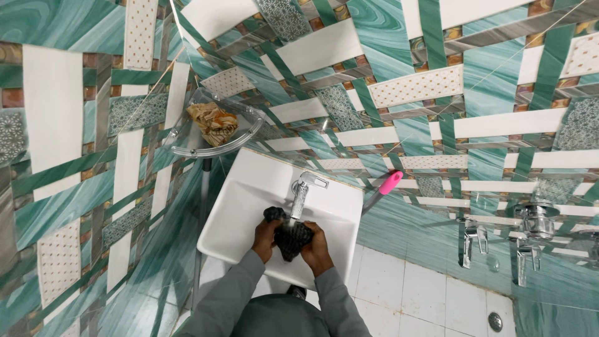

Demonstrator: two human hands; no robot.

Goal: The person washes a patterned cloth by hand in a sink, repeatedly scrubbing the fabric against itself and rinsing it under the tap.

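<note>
Both hands, left hand and right hand, clutch black cloth, fingertips hidden.

1. Setting: a home bathroom or washroom, tiled from wall to floor.
2. Wall tiles: glossy teal, white and patterned strips in a woven design, covering every wall in view.
3. Washbasin: white ceramic, wall-mounted, with a chrome tap running water.
4. Corner shelf: clear glass, fixed where two walls meet, bearing a crumpled brown cloth.
5. Pink-handled brush: leaning at the wall beside the basin.
6. Wall taps: chrome bath fittings low on the right wall.
7. Floor: white square tiles with a round metal drain.
</note>
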